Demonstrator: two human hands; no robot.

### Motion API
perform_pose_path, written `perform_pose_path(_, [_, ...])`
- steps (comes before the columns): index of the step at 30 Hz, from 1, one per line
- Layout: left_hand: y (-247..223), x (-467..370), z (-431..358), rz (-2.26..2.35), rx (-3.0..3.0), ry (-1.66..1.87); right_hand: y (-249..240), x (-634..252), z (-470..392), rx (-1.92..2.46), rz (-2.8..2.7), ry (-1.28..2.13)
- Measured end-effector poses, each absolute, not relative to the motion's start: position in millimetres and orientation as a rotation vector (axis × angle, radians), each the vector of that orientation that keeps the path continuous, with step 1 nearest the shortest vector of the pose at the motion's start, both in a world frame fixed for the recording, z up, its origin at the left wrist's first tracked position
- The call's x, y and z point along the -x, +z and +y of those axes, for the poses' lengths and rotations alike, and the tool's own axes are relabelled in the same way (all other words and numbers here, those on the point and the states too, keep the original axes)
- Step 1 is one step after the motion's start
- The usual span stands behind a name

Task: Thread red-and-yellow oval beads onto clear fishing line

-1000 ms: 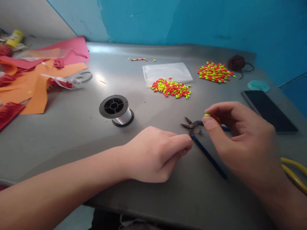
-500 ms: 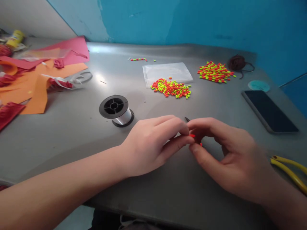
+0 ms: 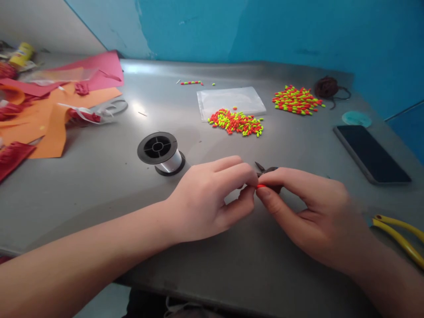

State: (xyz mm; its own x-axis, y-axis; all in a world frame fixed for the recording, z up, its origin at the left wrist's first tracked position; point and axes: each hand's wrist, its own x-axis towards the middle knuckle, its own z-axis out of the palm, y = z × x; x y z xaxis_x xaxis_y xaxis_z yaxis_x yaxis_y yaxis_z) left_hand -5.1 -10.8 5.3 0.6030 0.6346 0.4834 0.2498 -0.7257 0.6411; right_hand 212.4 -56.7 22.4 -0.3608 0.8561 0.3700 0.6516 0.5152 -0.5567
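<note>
An orange-red bead (image 3: 261, 186) sits between the fingertips of both hands, above the table's front half. My right hand (image 3: 318, 216) pinches it between thumb and index finger. From the other side my left hand (image 3: 208, 198) meets it, fingers closed in a pinch; whatever lies between those fingertips is hidden. Behind the right fingers show the dark pointed jaws of a tool (image 3: 260, 166), its rest covered by the hand. Left of my left hand stands a black spool of clear line (image 3: 170, 163). Beyond the hands lies a pile of orange and yellow-green beads (image 3: 236, 122).
A clear plastic bag (image 3: 232, 99) lies behind the near pile; a second bead pile (image 3: 298, 100) is farther right. A phone (image 3: 372, 153) and yellow handles (image 3: 400, 236) flank my right arm. Orange paper (image 3: 49, 119) and scissors (image 3: 114, 107) lie left. A short bead row (image 3: 191, 82) is at the back.
My right thumb and index finger have closed around the bead, and a second red spot under them no longer shows. The left fingertips have shifted slightly left. More of the dark tool is visible.
</note>
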Motion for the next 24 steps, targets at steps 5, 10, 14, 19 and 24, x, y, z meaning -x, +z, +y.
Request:
perform_pose_path(5, [5.5,5.1,-11.3,0.707,-2.335,0.97,21.0,-211.7,-55.8,1.235,-2.106,0.362])
perform_pose_path(10, [5.0,5.6,-12.7,0.668,-2.379,0.926,23.0,-211.5,-55.8,1.297,-2.052,0.305])
perform_pose_path(14, [6.0,6.5,-13.5,0.631,-2.418,0.903,24.6,-212.2,-56.6,1.366,-1.968,0.318])
perform_pose_path(19, [7.6,7.4,-14.0,0.615,-2.433,0.874,25.4,-213.1,-59.0,1.443,-1.859,0.353])
perform_pose_path(24, [8.8,7.8,-13.4,0.602,-2.421,0.847,25.1,-214.3,-60.5,1.486,-1.716,0.399])
